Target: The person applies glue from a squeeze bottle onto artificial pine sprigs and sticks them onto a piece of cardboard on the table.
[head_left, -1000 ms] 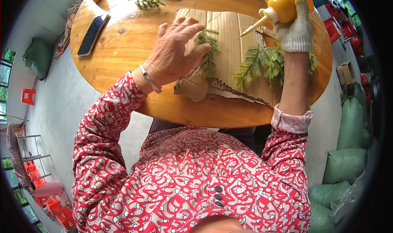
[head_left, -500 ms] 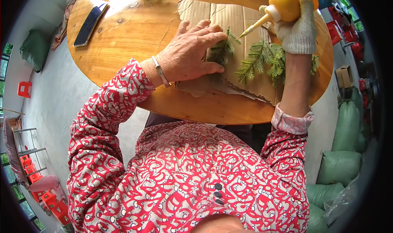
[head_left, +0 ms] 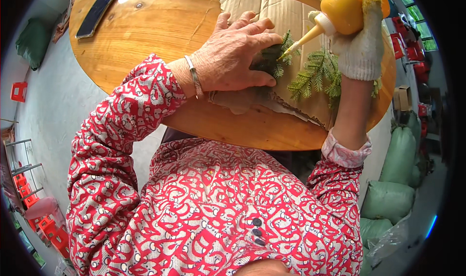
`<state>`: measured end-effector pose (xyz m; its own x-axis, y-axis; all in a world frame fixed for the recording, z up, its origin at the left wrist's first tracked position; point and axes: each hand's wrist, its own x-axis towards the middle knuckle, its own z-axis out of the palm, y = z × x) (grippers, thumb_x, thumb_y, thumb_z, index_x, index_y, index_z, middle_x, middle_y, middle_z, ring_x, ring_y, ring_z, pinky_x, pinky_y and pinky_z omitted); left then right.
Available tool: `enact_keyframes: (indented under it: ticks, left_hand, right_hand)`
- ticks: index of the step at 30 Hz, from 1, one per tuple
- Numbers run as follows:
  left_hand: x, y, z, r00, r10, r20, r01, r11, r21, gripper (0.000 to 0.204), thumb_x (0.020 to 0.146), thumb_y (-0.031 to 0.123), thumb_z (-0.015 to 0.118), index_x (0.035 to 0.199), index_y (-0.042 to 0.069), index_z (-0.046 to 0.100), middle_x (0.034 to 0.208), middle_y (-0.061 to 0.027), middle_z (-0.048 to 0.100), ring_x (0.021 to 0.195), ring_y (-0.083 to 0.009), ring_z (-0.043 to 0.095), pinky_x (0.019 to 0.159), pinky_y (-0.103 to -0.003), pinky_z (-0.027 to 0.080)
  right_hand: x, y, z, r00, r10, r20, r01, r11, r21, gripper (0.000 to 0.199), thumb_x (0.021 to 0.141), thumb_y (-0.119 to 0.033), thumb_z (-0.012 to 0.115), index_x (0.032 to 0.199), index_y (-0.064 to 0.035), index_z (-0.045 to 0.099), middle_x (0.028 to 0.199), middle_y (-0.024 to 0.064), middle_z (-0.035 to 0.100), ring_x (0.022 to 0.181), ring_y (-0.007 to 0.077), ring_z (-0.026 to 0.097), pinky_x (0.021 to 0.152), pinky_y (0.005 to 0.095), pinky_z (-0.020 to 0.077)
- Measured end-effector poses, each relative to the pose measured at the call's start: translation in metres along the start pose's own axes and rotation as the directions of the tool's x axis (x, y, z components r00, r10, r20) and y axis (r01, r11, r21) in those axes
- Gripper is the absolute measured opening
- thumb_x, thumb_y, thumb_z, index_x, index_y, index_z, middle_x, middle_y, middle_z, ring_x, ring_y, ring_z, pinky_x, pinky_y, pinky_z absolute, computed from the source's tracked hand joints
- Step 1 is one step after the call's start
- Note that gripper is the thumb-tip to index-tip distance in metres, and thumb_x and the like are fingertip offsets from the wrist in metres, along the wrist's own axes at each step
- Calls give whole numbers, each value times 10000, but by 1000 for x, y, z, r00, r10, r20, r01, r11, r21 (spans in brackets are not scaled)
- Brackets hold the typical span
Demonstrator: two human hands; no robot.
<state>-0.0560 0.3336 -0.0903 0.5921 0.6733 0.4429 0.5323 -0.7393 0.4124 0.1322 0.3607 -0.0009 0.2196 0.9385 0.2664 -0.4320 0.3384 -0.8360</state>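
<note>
My gloved right hand (head_left: 361, 52) is wrapped round a squeeze bottle (head_left: 345, 9) of yellow-orange liquid. The bottle tilts down to the left. Its nozzle (head_left: 303, 37) reaches a green fir sprig (head_left: 287, 60) lying on corrugated cardboard (head_left: 284, 14). My bare left hand (head_left: 235, 57), with a bracelet at the wrist, lies over the cardboard, fingers spread. Its thumb and forefinger flank the same sprig and hide part of it. More fir sprigs (head_left: 315, 74) lie to the right, partly behind my right wrist.
The cardboard rests on a round wooden table (head_left: 160, 38), its near edge torn. A dark curved object (head_left: 99, 13) lies at the table's far left. Green sacks (head_left: 388, 198) stand on the floor at right, and a red stool (head_left: 19, 91) at left.
The bottle has come lower, and its nozzle tip has moved from just above the sprig's tip down to its middle. The whole view has shifted slightly. My left hand stays by the sprig.
</note>
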Motion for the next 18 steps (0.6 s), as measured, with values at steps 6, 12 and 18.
enact_keyframes:
  ticks: [6, 12, 18]
  left_hand:
    - [-6, 5, 3, 1000, -8, -10, 9, 999, 38, 671, 633, 296, 778, 1242, 159, 532, 1363, -68, 434, 1314, -339, 318, 1015, -508, 234]
    - [-3, 1, 9, 999, 16, -45, -14, 999, 41, 652, 636, 402, 746, 1207, 156, 553, 1342, -82, 449, 1283, -360, 346, 1022, -561, 230]
    - [3, 2, 1, 1000, -21, 2, 21, 999, 50, 685, 627, 306, 780, 1245, 159, 524, 1381, -79, 421, 1319, -358, 315, 1038, -539, 222]
  right_hand:
    - [-5, 2, -1, 997, -23, 69, 25, 999, -31, 452, 847, -350, 660, 1122, -31, 495, 850, 148, 602, 674, 219, 594, 389, 247, 414]
    - [-1, 7, -6, 996, -54, 76, 57, 998, -40, 457, 845, -346, 660, 1126, -28, 493, 863, 152, 597, 674, 212, 583, 392, 258, 418]
    - [18, 5, -21, 993, -50, 110, 53, 998, -25, 452, 844, -348, 662, 1135, -45, 498, 844, 134, 597, 665, 194, 567, 398, 252, 408]
